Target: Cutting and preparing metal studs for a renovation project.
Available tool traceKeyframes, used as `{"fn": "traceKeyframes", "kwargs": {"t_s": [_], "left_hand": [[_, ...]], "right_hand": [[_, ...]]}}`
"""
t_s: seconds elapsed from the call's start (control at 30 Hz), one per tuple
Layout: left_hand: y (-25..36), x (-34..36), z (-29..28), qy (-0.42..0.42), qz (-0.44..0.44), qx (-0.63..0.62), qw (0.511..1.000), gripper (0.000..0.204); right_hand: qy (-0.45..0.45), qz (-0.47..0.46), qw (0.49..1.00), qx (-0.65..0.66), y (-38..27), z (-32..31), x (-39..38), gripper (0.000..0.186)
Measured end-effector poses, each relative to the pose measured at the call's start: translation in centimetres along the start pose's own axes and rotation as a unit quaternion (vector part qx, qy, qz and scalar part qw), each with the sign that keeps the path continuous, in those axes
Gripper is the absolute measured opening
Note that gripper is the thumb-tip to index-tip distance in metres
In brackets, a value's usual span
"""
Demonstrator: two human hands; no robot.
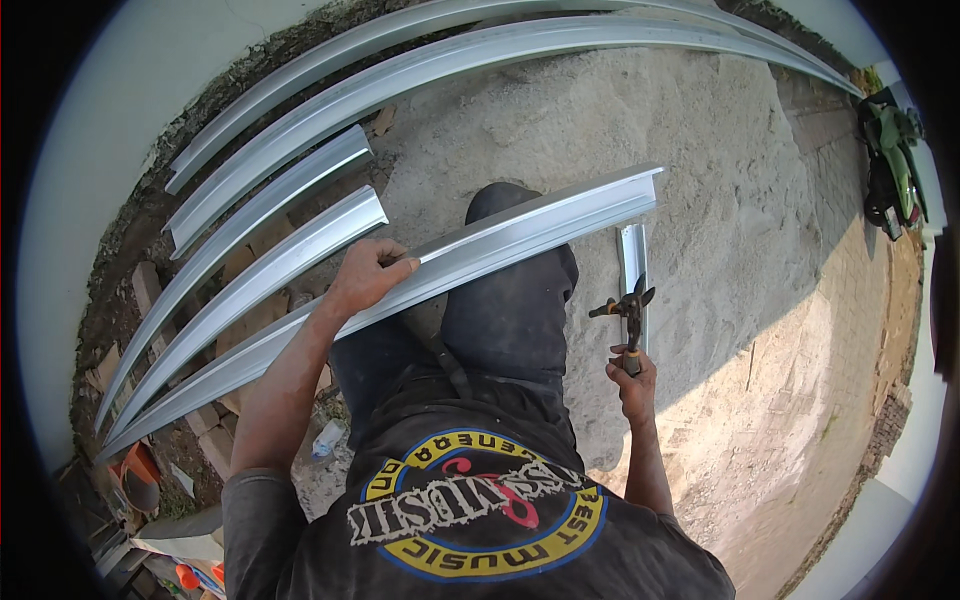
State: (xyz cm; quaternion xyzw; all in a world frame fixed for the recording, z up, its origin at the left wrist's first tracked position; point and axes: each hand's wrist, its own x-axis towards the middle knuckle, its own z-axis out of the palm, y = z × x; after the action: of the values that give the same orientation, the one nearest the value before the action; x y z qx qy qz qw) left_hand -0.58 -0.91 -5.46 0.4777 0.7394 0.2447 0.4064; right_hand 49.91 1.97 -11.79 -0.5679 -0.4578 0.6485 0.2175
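Note:
A long silvery metal channel slants across my thighs, its nearer end up at the right and its other end down at the far left. My left hand grips its upper edge, thumb and fingers pinched on the flange. Off to the right, my right hand is closed round one handle of dark tin snips. The snips' jaws are spread and their other handle sticks out leftward. Behind them a short metal channel piece lies on the ground, partly covered by the tool and hand.
Two shorter channels and longer ones lie at the left and far side, beside a pale wall. Bricks and rubble lie at lower left, near an orange object. A green and black object stands far right.

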Motion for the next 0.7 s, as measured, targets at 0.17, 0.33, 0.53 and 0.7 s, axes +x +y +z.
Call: {"fn": "traceKeyframes", "kwargs": {"t_s": [0.17,0.33,0.53,0.7], "left_hand": [[0.6,0.1,0.1,-0.004,0.007,-0.006,1.0,0.044],[0.0,-0.2,0.2,0.012,0.009,-0.002,1.0,0.044],[0.7,-0.7,0.3,0.007,0.008,0.015,1.0,0.041],[0.2,-0.6,0.7,0.034,0.017,0.017,0.999,0.043]], "right_hand": [[0.205,-0.167,0.952,-0.154,-6.4,2.5,-2.9,0.028],[0.093,-0.085,0.97,-0.209,-11.9,3.5,-1.7,0.03],[0.012,-0.401,0.867,-0.296,-11.5,8.2,3.6,0.048],[-0.024,-0.38,0.891,-0.246,-10.2,12.1,6.7,0.068]]}}
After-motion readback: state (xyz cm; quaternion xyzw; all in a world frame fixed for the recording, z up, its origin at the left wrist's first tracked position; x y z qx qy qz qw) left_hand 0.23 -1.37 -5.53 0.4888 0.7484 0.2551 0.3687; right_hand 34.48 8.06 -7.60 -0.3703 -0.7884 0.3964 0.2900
